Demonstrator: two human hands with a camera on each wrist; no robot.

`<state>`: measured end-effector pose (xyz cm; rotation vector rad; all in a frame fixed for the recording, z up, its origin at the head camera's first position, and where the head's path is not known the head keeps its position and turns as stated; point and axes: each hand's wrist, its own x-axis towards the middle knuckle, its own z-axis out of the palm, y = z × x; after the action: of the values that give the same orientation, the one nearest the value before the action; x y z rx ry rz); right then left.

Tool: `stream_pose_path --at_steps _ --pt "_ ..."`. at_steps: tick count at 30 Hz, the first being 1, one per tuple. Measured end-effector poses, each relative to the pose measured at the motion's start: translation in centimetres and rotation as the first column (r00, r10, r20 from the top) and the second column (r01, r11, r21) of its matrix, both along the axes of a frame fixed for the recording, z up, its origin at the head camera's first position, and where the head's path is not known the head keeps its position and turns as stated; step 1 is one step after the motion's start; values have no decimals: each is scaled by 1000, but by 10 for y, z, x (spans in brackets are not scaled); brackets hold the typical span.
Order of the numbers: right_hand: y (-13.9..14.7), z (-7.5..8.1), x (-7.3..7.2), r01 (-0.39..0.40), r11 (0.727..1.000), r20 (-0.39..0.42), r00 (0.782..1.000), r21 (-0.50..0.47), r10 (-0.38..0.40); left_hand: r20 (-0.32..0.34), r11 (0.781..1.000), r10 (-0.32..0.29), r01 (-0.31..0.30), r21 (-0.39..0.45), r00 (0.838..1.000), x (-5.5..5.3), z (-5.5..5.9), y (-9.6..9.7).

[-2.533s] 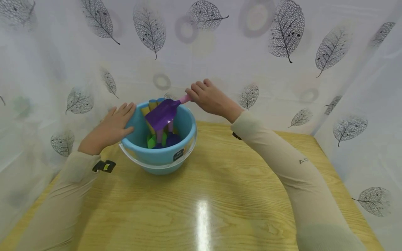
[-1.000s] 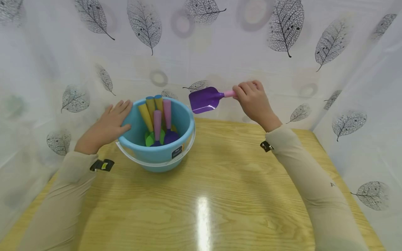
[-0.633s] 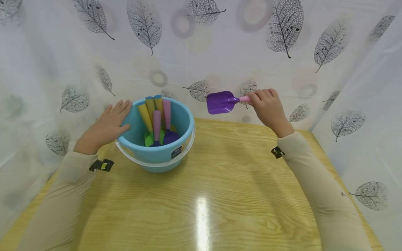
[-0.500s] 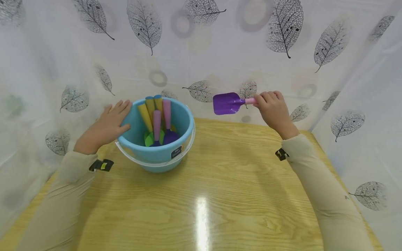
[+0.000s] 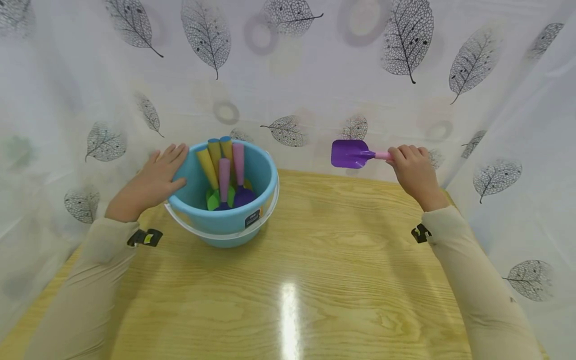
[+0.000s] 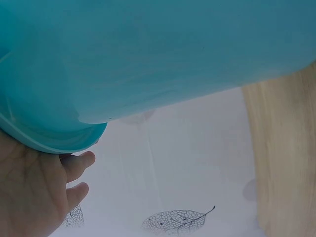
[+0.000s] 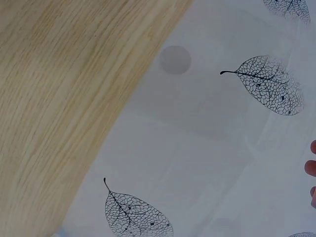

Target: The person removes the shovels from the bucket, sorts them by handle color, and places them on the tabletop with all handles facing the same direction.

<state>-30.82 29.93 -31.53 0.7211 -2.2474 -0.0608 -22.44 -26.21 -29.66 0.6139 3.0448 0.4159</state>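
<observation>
My right hand [image 5: 415,172] grips the pink handle of a purple toy shovel [image 5: 350,154], held up over the far right of the table with its blade pointing left. Only fingertips [image 7: 310,168] of that hand show at the edge of the right wrist view. On the left stands a light blue bucket [image 5: 216,220] with a white handle. My left hand [image 5: 150,182] rests on its left rim, fingers spread; the left wrist view shows the palm [image 6: 29,187] against the rim. Inside the bucket, several toy tools stand with yellow handles [image 5: 207,167] and pink handles [image 5: 224,180] upward.
The wood-grain table [image 5: 324,280] runs back to a pale curtain [image 5: 288,85] printed with leaves, which hangs behind and along both sides. At the bucket's foot, the white carrying handle [image 5: 216,236] hangs down in front.
My right hand has lifted the purple shovel out from over the bucket and carried it to the right, lowering it slightly lately. The left hand has stayed on the rim.
</observation>
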Motion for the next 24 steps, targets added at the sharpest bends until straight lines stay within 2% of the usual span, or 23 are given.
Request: stream_pose_path --at_steps 8,13,17,24 --pt "20 -12 3 54 998 -58 997 -26 -55 -8 1000 6 -6 -15 1000 -1 1 0" --pt "26 -16 8 96 995 -62 993 -11 -97 -9 1000 6 -6 -14 1000 -2 0 0" --pt "29 -18 11 138 990 -36 990 2 -138 -12 1000 5 -5 -13 1000 -2 -1 -1" --pt "37 -22 16 228 974 70 971 11 -228 -10 1000 3 -3 -12 1000 -1 -1 0"
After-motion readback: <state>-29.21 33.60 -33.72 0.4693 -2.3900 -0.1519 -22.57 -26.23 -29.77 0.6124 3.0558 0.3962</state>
